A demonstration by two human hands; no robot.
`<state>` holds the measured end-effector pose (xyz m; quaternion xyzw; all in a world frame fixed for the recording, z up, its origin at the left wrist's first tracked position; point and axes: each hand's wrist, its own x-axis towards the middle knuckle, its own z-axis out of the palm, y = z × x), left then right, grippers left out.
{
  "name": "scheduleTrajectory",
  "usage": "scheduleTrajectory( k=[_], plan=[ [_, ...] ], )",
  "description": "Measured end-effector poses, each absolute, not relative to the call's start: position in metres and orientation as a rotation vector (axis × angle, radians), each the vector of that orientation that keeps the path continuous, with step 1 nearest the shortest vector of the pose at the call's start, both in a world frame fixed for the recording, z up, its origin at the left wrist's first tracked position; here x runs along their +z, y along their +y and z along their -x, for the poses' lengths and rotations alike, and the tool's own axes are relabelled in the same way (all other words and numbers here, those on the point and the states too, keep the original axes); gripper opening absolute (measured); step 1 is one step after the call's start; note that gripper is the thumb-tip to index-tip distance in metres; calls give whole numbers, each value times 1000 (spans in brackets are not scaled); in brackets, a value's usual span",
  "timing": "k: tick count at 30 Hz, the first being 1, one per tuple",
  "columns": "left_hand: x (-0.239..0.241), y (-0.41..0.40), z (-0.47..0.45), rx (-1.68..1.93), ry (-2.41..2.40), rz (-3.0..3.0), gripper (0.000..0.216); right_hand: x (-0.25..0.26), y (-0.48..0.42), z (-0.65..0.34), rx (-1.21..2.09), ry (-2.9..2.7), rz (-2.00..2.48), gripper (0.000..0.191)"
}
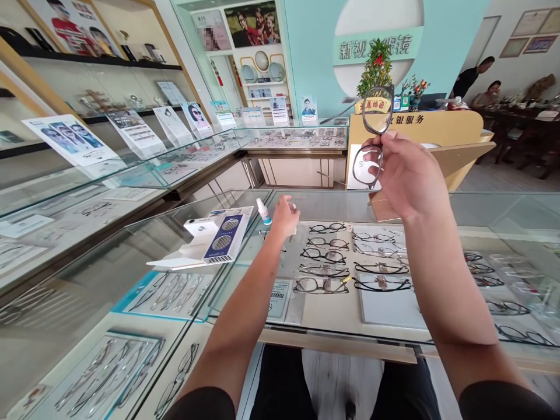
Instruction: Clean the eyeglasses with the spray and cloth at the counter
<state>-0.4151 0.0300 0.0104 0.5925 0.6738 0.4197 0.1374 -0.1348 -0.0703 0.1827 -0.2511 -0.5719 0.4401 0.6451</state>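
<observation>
Raised at the right, my right hand pinches a pair of dark-rimmed eyeglasses near the bridge. The glasses are held on end, one lens above the other, and the background shows through the lenses. My left hand is low over the glass counter with its fingers curled. A pale bit shows by its fingertips, but what it is stays hidden. Just left of that hand stands a small white spray bottle with a blue band, apart from the fingers.
Under the counter glass lie rows of eyeglasses. An open white and blue box stands on the left. A brown wooden piece is behind my right wrist. Display cases run along the back; two people are far right.
</observation>
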Motion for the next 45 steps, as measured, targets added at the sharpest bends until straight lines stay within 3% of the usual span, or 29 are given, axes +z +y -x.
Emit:
scheduleTrajectory(
  k=[5, 10, 17, 21, 24, 27, 30, 34, 38, 43, 45],
  plan=[
    [27, 15, 414, 1439, 2254, -1571, 51, 180, -71, 138, 999, -1293, 565, 29],
    [30, 22, 428, 1139, 2420, -1270, 72, 177, -69, 141, 973, -1318, 600, 33],
    [17, 33, 441, 968, 2376, -1321, 77, 174, -69, 145, 986, -1331, 585, 35],
    [24, 24, 434, 1055, 2448, -1360, 85, 175, -70, 146, 993, -1307, 573, 33],
    [37, 13, 428, 1338, 2467, -1495, 80, 176, -70, 147, 999, -1303, 576, 35],
    [48, 0, 417, 1769, 2193, -1699, 72, 177, -70, 148, 1077, -1304, 558, 35],
    [49, -10, 402, 1931, 1730, -1774, 71, 176, -69, 151, 1188, -1285, 501, 32],
    [40, -7, 382, 1812, 1124, -1637, 87, 170, -62, 151, 1231, -1279, 437, 28],
    [31, 5, 374, 1598, 779, -1341, 63, 154, -54, 151, 1148, -1279, 443, 29],
    [34, -2, 368, 1400, 634, -1163, 68, 105, -55, 151, 1257, -1191, 593, 39],
    [38, -9, 366, 1282, 577, -1115, 61, 82, -59, 149, 1268, -1149, 640, 42]
  ],
)
